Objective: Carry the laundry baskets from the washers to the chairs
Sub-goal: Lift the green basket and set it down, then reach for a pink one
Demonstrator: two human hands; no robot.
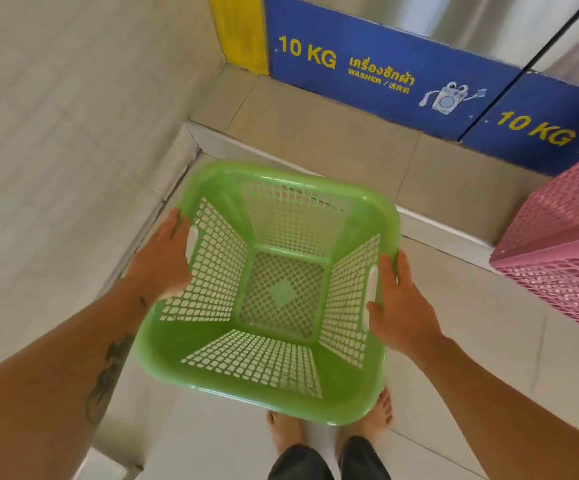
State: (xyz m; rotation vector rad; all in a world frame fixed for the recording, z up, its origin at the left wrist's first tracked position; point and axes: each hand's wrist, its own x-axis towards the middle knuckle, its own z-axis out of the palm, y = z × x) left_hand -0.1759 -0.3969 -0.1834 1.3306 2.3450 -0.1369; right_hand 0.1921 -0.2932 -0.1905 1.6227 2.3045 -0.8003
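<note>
An empty green plastic laundry basket with lattice walls is in front of me, seen from above over my bare feet. My left hand grips its left rim at the handle slot. My right hand lies against the right rim by the other handle slot, fingers curled on the edge. A pink lattice laundry basket stands at the right edge, partly cut off by the frame, on the raised step.
Washers with blue "10 KG" panels stand on a raised tiled step straight ahead. A white tiled wall runs close along my left side. Open tiled floor lies to the right and behind.
</note>
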